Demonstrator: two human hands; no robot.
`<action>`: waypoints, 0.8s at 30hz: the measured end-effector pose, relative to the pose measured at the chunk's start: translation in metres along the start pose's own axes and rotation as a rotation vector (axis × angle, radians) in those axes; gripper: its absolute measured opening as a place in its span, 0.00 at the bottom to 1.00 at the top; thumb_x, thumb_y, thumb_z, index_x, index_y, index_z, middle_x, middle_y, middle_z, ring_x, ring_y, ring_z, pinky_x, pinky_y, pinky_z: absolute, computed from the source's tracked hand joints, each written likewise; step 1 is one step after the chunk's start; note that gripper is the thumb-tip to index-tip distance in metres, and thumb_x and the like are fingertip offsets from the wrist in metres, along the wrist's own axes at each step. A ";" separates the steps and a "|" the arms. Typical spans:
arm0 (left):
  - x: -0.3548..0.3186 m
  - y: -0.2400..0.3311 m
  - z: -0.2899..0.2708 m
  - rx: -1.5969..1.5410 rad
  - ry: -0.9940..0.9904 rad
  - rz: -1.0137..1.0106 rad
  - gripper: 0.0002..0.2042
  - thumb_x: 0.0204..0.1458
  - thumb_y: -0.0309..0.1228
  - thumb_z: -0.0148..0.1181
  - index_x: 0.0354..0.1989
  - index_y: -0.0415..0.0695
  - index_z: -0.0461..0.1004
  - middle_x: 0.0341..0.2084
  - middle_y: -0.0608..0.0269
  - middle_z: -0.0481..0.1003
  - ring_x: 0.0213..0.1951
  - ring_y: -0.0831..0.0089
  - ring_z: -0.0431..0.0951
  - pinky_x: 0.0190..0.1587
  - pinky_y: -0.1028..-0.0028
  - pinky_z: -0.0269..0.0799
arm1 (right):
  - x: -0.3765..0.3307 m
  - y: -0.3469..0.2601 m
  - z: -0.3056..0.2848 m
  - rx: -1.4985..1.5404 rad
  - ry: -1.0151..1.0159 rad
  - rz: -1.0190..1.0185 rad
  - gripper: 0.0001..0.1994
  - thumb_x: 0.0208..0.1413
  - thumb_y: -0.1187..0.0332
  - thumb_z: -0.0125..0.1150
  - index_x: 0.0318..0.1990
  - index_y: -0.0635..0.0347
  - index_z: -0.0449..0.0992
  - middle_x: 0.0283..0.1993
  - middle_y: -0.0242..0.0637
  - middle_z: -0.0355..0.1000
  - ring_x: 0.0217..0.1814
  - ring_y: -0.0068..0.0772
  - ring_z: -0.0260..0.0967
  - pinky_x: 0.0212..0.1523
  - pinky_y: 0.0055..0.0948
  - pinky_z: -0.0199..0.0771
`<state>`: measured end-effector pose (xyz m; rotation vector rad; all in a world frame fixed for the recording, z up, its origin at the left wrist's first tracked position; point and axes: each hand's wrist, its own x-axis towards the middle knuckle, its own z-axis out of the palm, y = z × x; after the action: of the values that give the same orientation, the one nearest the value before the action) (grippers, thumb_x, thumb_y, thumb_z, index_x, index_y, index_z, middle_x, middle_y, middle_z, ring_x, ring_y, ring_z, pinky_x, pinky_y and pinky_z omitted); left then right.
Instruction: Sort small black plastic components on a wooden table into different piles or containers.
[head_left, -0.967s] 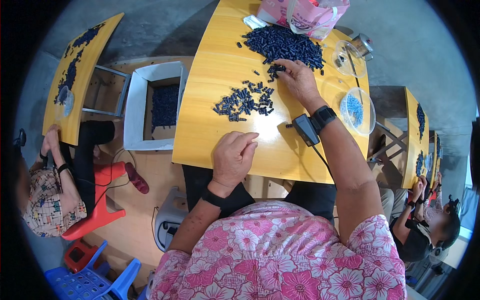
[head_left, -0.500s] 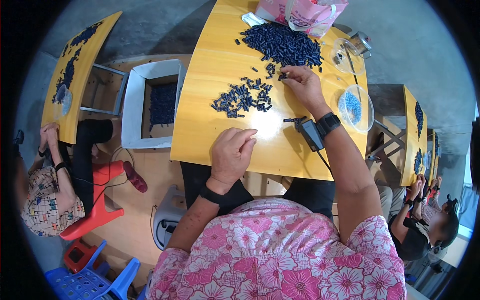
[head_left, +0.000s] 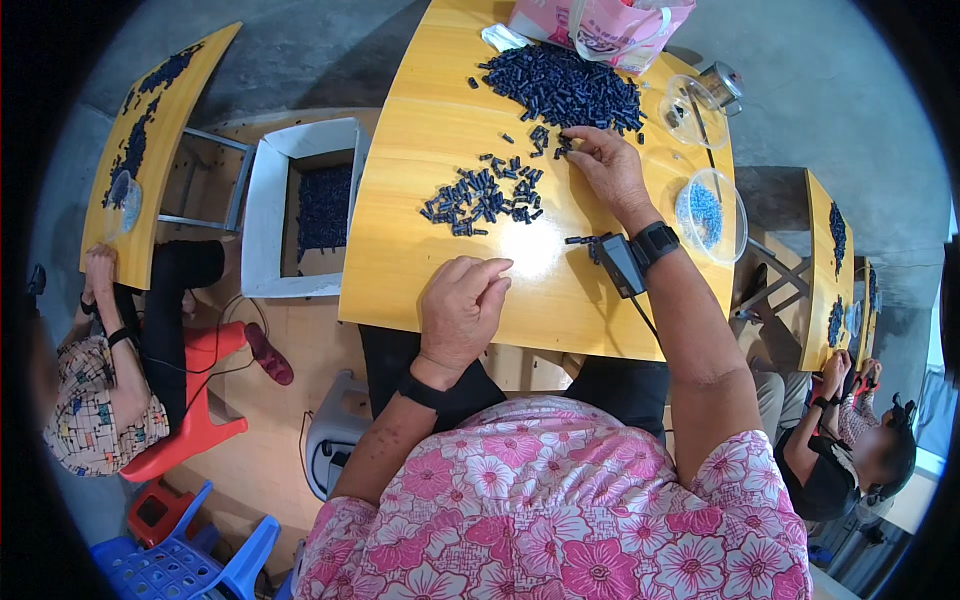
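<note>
My right hand (head_left: 610,175) reaches over the yellow wooden table (head_left: 410,130). Its thumb and forefinger close around a small dark cylindrical piece (head_left: 564,147), just below a large heap of similar dark pieces (head_left: 565,85). Fingers curled, my left hand (head_left: 463,308) rests by the table's near edge with thumb and forefinger close together; what it holds, if anything, is hidden. Between the hands and to the left spreads a smaller, looser group of dark pieces (head_left: 480,198). A few more lie beside a black box-shaped device (head_left: 622,266) with a cable, near my right wrist.
A clear tub with blue pieces (head_left: 706,215) stands at the table's right edge; beyond it are another clear tub (head_left: 690,110) and a metal cup (head_left: 721,85). A pink bag (head_left: 620,30) sits at the back. Left of the table is a white-rimmed box (head_left: 265,215). People sit at neighbouring tables.
My right hand's fingers shift very slightly among the dark pieces. My left hand stays where it was.
</note>
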<state>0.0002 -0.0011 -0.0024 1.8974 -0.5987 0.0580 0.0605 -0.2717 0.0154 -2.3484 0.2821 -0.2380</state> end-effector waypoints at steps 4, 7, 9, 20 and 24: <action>0.001 0.002 -0.001 -0.004 -0.004 -0.008 0.09 0.46 0.20 0.63 0.37 0.42 0.80 0.22 0.61 0.72 0.26 0.66 0.73 0.30 0.70 0.69 | -0.002 0.006 0.003 0.133 0.024 0.050 0.16 0.51 0.77 0.67 0.48 0.55 0.80 0.34 0.29 0.69 0.34 0.20 0.65 0.40 0.20 0.70; 0.002 0.003 -0.001 -0.005 -0.002 -0.004 0.09 0.46 0.20 0.63 0.37 0.42 0.80 0.22 0.60 0.72 0.26 0.66 0.73 0.30 0.71 0.69 | -0.003 0.010 0.004 0.244 0.033 0.099 0.18 0.49 0.78 0.69 0.49 0.54 0.80 0.36 0.28 0.68 0.33 0.18 0.64 0.40 0.18 0.70; 0.002 0.003 -0.001 0.001 0.000 -0.004 0.09 0.46 0.20 0.63 0.37 0.42 0.80 0.22 0.60 0.72 0.27 0.66 0.73 0.30 0.71 0.69 | -0.003 0.008 0.002 0.234 0.003 0.150 0.20 0.48 0.78 0.71 0.50 0.53 0.80 0.37 0.28 0.67 0.32 0.16 0.63 0.39 0.16 0.70; 0.002 0.003 0.000 -0.004 0.005 0.001 0.09 0.46 0.20 0.63 0.37 0.42 0.80 0.23 0.60 0.72 0.27 0.65 0.73 0.30 0.70 0.69 | -0.003 0.002 0.006 0.056 0.070 -0.091 0.20 0.46 0.76 0.73 0.49 0.53 0.80 0.39 0.28 0.63 0.29 0.19 0.57 0.35 0.19 0.66; 0.001 0.002 0.000 -0.007 0.016 0.004 0.09 0.46 0.19 0.63 0.37 0.42 0.80 0.23 0.60 0.72 0.27 0.65 0.73 0.30 0.70 0.69 | -0.004 -0.005 0.005 0.043 0.028 -0.017 0.13 0.47 0.76 0.67 0.43 0.62 0.80 0.44 0.37 0.64 0.46 0.32 0.67 0.49 0.25 0.70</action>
<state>0.0002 -0.0023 -0.0002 1.8877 -0.5910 0.0742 0.0589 -0.2641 0.0147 -2.3075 0.2682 -0.2820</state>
